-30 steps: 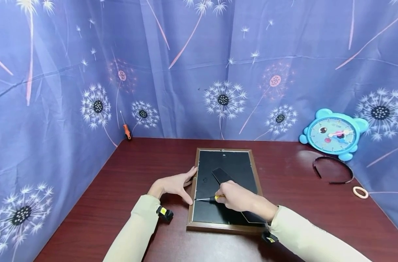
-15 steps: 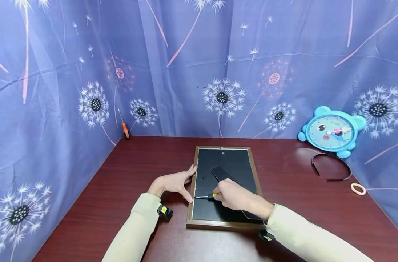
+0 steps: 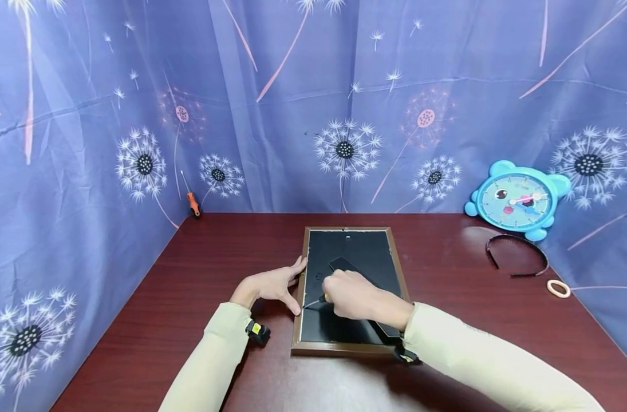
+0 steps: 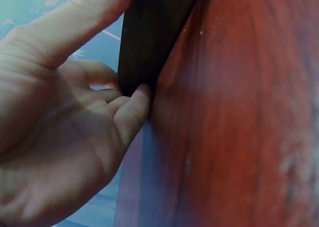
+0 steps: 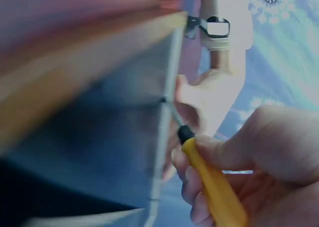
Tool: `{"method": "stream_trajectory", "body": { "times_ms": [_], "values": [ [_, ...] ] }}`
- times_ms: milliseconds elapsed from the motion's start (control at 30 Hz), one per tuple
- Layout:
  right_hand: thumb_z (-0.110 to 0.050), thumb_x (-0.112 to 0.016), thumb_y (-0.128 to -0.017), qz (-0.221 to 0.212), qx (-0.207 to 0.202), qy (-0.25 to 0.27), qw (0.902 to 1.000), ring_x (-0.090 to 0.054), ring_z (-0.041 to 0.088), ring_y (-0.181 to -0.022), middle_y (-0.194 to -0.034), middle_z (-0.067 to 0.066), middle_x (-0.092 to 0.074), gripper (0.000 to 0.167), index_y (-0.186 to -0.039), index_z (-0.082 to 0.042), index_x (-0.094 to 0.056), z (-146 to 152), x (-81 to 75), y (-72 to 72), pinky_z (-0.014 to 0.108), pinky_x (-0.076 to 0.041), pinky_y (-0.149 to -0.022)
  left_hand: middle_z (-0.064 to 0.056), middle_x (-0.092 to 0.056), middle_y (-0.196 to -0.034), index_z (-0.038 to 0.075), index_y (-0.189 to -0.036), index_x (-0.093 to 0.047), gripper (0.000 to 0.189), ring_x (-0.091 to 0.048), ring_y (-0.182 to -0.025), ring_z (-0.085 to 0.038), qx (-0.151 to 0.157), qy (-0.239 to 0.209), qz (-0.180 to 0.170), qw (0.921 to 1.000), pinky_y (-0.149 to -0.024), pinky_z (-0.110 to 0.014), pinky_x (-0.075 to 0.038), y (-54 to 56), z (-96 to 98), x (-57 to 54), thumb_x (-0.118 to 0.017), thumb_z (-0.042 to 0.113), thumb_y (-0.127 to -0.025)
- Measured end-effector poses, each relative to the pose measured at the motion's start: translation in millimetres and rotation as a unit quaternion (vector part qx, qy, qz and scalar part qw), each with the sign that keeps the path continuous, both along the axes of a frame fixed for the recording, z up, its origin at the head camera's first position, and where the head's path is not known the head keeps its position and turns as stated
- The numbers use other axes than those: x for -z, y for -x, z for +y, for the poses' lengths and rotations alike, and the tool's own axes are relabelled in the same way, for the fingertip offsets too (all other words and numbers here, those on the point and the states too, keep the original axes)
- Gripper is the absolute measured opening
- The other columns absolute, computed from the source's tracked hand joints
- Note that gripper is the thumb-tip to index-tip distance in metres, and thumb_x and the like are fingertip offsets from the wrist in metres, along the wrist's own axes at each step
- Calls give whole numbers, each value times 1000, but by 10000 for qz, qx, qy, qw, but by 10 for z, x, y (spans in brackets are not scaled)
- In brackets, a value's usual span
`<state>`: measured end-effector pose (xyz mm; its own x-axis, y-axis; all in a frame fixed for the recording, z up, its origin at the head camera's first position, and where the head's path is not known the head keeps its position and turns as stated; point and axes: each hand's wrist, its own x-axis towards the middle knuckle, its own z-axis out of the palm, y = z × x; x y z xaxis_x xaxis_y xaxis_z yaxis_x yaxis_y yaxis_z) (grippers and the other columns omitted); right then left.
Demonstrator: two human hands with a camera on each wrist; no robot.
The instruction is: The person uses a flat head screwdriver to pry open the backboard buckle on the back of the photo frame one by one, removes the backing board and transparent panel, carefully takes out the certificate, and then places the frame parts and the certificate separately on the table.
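Observation:
A picture frame [image 3: 350,348] with a brown rim lies face down on the table, its black backing board [image 3: 362,246] upward. My right hand [image 3: 351,294] grips a screwdriver [image 5: 212,179] with a yellow handle and black collar. Its thin shaft slants down to the left inner edge of the frame, the tip at a small dark spot there. A black stand leg [image 3: 340,264] on the backing is partly covered by that hand. My left hand [image 3: 269,285] rests against the frame's left side, thumb and fingers spread along the rim, thumb close to the screwdriver tip.
An orange-handled screwdriver [image 3: 193,204] leans in the back left corner. At the right stand a blue cartoon clock [image 3: 516,200], a dark headband [image 3: 542,254] and a pale ring [image 3: 558,288]. Patterned blue cloth [image 3: 287,143] encloses the table [image 3: 231,246] at the back and sides.
My right hand has lifted and shifted slightly left, tilting the screwdriver more steeply, its tip still at the frame's left edge. My left hand stays against the rim. The head view has shifted slightly.

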<state>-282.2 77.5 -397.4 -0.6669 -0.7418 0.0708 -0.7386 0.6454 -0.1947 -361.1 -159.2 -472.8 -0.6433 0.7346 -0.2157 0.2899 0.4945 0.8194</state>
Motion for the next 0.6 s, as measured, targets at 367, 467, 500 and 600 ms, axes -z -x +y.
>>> {"method": "stream_trajectory", "body": {
  "times_ms": [367,467,500,600],
  "values": [
    [-12,-77,-87,553,-131,-1645,9847,-53,14,-54,-76,1,-65,7,-83,-15,-72,-517,-359,60,28,-45,-47,-12,13,-166,1,-158,8,127,-11,-151,-24,153,-320,-193,9992,-117,-38,-27,18,-12,1,-88,8,-75],
    [-12,-78,-84,629,-155,-1733,9827,-58,15,-60,-85,1,-68,11,-81,-18,-71,-601,-405,79,30,-49,-50,-12,-14,-166,0,-159,-16,114,-24,-147,-19,365,-479,-37,9982,-115,-34,-30,31,-7,-17,-90,4,-73],
    [-11,-79,-84,607,-177,-1756,9824,-59,16,-62,-83,0,-68,11,-81,-18,-71,-624,-416,86,31,-49,-51,-12,-28,-161,-1,-155,-29,103,-32,-142,-19,462,-517,55,9976,-112,-33,-34,35,-3,-20,-90,3,-72],
    [-10,-79,-84,592,-313,-1821,9810,-59,15,-65,-82,-1,-67,10,-86,-18,-73,-690,-448,108,30,-50,-53,-6,-61,-128,3,-129,-61,65,-53,-117,-16,636,-598,254,9959,-98,-30,-45,41,5,-17,-90,3,-71]
  ]
}}
